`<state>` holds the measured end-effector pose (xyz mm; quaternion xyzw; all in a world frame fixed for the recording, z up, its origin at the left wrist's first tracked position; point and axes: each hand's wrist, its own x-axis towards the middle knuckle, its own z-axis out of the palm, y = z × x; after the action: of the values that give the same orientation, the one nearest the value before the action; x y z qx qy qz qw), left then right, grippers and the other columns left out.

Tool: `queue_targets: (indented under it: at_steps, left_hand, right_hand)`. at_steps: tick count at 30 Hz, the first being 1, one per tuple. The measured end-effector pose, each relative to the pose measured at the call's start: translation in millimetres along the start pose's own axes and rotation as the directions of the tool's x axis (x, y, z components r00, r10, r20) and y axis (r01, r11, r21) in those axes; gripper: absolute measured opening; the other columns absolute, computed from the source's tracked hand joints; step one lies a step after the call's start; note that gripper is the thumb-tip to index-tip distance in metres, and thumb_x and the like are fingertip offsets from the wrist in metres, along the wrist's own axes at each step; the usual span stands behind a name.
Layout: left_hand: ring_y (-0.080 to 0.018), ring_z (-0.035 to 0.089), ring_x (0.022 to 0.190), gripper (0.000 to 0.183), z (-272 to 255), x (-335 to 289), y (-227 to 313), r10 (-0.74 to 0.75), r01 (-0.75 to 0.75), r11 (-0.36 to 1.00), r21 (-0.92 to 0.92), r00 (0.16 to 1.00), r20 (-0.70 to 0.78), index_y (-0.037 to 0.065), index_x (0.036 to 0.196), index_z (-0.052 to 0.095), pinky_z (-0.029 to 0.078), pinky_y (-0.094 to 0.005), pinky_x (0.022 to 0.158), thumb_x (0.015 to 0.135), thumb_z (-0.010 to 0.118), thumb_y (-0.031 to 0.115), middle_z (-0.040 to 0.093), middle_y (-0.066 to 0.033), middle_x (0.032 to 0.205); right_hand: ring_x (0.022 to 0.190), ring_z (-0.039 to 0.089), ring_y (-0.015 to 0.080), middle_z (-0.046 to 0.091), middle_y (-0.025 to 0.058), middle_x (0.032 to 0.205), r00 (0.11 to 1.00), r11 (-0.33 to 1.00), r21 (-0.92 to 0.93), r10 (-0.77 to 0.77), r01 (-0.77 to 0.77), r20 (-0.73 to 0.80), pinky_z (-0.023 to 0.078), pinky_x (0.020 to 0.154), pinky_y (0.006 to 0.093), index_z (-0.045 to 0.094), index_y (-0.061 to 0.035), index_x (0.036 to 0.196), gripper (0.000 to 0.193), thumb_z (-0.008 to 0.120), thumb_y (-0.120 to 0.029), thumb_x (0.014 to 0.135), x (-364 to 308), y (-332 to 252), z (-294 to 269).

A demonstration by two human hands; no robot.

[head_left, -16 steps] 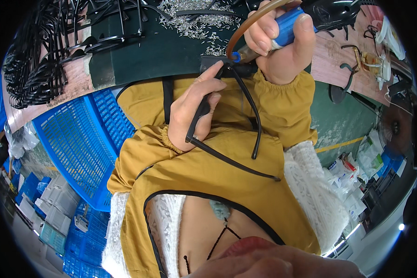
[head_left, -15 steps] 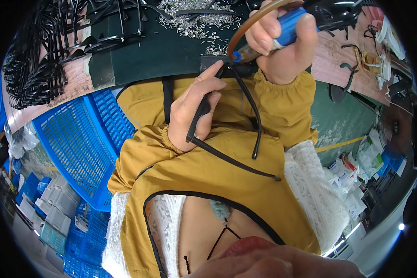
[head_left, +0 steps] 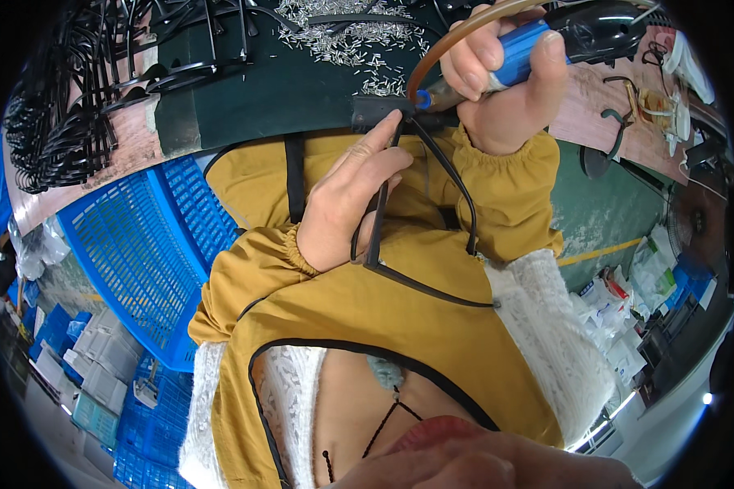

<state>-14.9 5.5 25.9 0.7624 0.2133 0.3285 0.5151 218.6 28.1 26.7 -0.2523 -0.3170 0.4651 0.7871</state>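
Observation:
My left hand (head_left: 342, 204) is closed around a black eyeglass frame (head_left: 420, 286), whose temples hang toward my lap. Its index finger reaches to a hinge area at a small dark block (head_left: 375, 112) on the table's near edge. My right hand (head_left: 501, 118) grips a blue and black powered screwdriver (head_left: 522, 53), fitted with a brown hose (head_left: 457, 34). The driver's tip end points left, down at the frame's hinge beside my left fingertips. The exact contact between tip and hinge is too small to make out.
A heap of small silver screws or pins (head_left: 334, 45) lies on the dark green mat (head_left: 245, 106). Many black eyeglass frames (head_left: 57, 106) are stacked at the left. A blue plastic basket (head_left: 130, 236) stands below the table edge. A clear tape dispenser-like item (head_left: 656, 106) lies right.
The eyeglass frame has turned in my left hand, its temples swinging to the right. The screwdriver and my right hand have shifted slightly right and down.

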Motion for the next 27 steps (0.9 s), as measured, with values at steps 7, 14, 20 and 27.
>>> queue_targets:
  at_steps: [7, 14, 20, 27]
  left_hand:
    - [-0.0336, 0.070, 0.095, 0.041, 0.2, -0.2, -2.2, -0.048, 0.048, 0.999, -0.002, 0.999, -0.004, 0.001, 0.120, 0.062, 0.056, -0.0359, 0.084, 0.082, 0.061, -0.015, 0.058, -0.0315, 0.140]
    - [-0.0342, 0.070, 0.094, 0.046, -3.1, 2.1, -0.1, 0.000, -0.005, 0.993, 0.115, 0.999, 0.047, 0.001, 0.118, 0.063, 0.057, -0.0368, 0.084, 0.074, 0.064, -0.013, 0.058, -0.0308, 0.140]
    - [-0.0361, 0.071, 0.101, 0.042, -1.1, 0.8, -1.9, 0.000, -0.002, 0.993, 0.119, 1.000, 0.016, 0.001, 0.114, 0.064, 0.057, -0.0375, 0.087, 0.075, 0.065, -0.014, 0.059, -0.0317, 0.140]
    - [-0.0393, 0.074, 0.097, 0.034, 9.4, -2.4, -14.2, 0.076, -0.069, 0.995, 0.071, 0.991, -0.110, -0.001, 0.106, 0.064, 0.059, -0.0353, 0.081, 0.075, 0.065, -0.017, 0.064, -0.0351, 0.130]
  right_hand:
    - [0.055, 0.047, 0.0121, 0.053, 0.0001, 0.077, 0.999, 0.999, 0.009, 0.040, -0.040, -0.029, 0.036, 0.049, 0.0256, 0.055, -0.0120, 0.126, 0.049, 0.057, -0.054, 0.101, -3.5, -3.9, 1.5]
    - [0.056, 0.047, 0.0119, 0.053, 0.0001, 0.077, 0.998, 0.995, -0.077, 0.070, -0.069, 0.001, 0.037, 0.049, 0.0258, 0.055, -0.0116, 0.126, 0.051, 0.062, -0.054, 0.099, -3.2, -7.0, 0.6]
    - [0.055, 0.047, 0.0122, 0.053, 0.0009, 0.075, 0.998, 0.997, 0.053, 0.055, -0.053, -0.035, 0.037, 0.049, 0.0253, 0.054, -0.0104, 0.124, 0.049, 0.063, -0.052, 0.099, -4.7, -2.3, -1.7]
    - [0.052, 0.048, 0.0133, 0.051, 0.0049, 0.072, 0.999, 1.000, 0.000, 0.029, -0.029, -0.031, 0.036, 0.045, 0.0254, 0.050, -0.0086, 0.108, 0.036, 0.065, -0.040, 0.100, 5.1, 4.3, 14.0]
